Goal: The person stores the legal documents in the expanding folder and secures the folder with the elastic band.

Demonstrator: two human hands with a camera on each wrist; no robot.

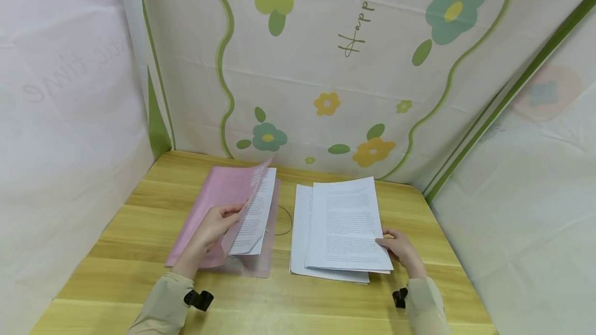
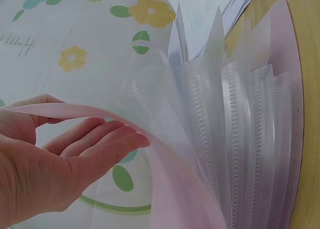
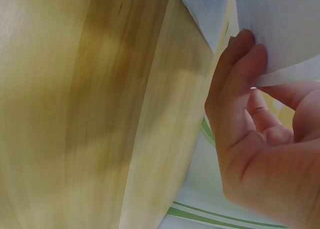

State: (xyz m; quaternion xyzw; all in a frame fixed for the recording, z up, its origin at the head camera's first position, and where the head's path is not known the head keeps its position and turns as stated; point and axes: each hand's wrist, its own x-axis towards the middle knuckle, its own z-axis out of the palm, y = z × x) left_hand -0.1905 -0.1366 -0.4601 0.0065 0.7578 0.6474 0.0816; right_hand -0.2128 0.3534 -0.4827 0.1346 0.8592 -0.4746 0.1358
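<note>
A pink folder (image 1: 230,185) with clear plastic sleeves (image 2: 240,139) lies on the left of the table, printed pages (image 1: 253,221) showing inside it. My left hand (image 1: 219,227) pinches the folder's front cover between thumb and fingers and holds it raised at a slant. On the right is a stack of printed paper sheets (image 1: 349,226), the upper sheets turned a little from those beneath. At their lower right edge, my right hand (image 1: 401,248) grips the upper sheets between thumb and fingers, and their corner (image 3: 280,74) is lifted off the table.
The wooden table (image 1: 279,304) is bordered by white fabric walls with a flower print (image 1: 298,66) at the back and both sides. A thin dark loop (image 1: 289,221) lies between folder and papers. Black wrist cameras (image 1: 200,300) sit on both sleeves.
</note>
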